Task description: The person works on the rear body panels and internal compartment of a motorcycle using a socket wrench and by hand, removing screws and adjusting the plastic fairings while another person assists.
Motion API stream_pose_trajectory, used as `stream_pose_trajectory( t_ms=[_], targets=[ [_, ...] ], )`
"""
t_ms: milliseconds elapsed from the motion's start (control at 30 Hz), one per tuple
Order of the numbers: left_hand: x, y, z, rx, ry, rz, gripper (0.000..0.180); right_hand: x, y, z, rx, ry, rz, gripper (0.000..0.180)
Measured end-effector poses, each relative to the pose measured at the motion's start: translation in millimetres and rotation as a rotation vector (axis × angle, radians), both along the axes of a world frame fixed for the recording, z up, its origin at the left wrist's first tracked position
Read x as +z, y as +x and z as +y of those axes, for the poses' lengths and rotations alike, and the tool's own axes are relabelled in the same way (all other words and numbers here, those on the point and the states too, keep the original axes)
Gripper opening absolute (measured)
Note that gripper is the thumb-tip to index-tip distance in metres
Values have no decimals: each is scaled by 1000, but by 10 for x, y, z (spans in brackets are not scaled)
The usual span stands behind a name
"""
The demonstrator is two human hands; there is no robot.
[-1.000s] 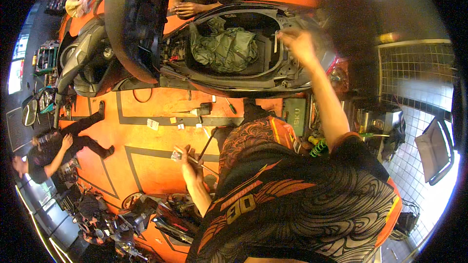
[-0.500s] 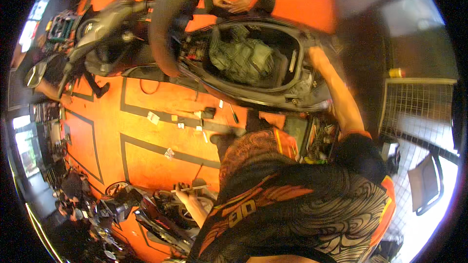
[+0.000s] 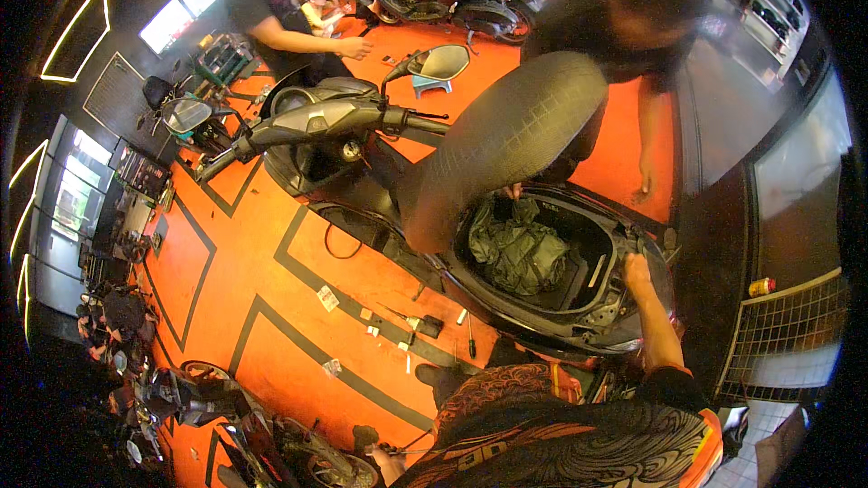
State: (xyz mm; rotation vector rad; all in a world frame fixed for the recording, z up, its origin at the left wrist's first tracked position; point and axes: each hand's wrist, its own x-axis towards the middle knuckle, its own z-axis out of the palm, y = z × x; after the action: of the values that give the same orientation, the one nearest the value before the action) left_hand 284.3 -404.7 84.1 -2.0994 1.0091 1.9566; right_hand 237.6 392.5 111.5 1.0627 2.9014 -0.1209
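Note:
A scooter point(image 3: 506, 307) stands across the view with its seat point(image 3: 515, 149) tipped up. Crumpled dark green cloth point(image 3: 520, 253) lies in the storage well under the seat. My right hand point(image 3: 638, 271), its fingers curled, grips the scooter's tail beside the rear rim of the well. Low in the picture, my left hand point(image 3: 389, 464) is closed around a thin metal rod-like tool, whose exact kind I cannot make out. Part of that hand is close to my shirt and the lower edge.
A co-worker point(image 3: 624, 18) leans over the scooter's far side; another person point(image 3: 280, 27) stands beyond the handlebar. A screwdriver point(image 3: 471, 343), small parts and paper pieces point(image 3: 327, 298) lie on the orange floor. Motorcycles point(image 3: 325, 465) stand lower left, a wire mesh rack point(image 3: 787, 334) at right.
My view has swung up and left, so the scooter sits lower and further right. The right hand stays on the tail; the left, still holding the rod, appears nearer the lower edge.

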Motion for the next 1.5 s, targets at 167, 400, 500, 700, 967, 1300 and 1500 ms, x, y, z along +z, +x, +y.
stream_pose_trajectory(
  t_ms=[167, 400, 500, 700, 967, 1300, 1500],
  targets=[
    [-133, 48, 14, -7, 6, -29, 34, -105, -12, -76, 15, 56, 42, 19],
    [201, -187, 247, -42, -48, -36, 36, 111, 36, -96, 190, 7, -157, 14],
    [673, -343, 516, -124, -102, 60, 36, 135, -9, -153, 185, -6, -250, 19],
    [654, -291, 445, -351, -121, 164, 34, -265, 455, 17, 28, -221, 297, 25],
    [595, -353, 560, -560, -158, -67, 28, 94, 323, -187, -40, -35, 98, 26],
    [642, -229, 569, -358, -38, 148, 34, -132, 216, -111, 20, -182, 263, 30],
    [366, -182, 429, -315, -5, 84, 33, -258, 387, 21, 218, -68, 233, 36]
  ],
)
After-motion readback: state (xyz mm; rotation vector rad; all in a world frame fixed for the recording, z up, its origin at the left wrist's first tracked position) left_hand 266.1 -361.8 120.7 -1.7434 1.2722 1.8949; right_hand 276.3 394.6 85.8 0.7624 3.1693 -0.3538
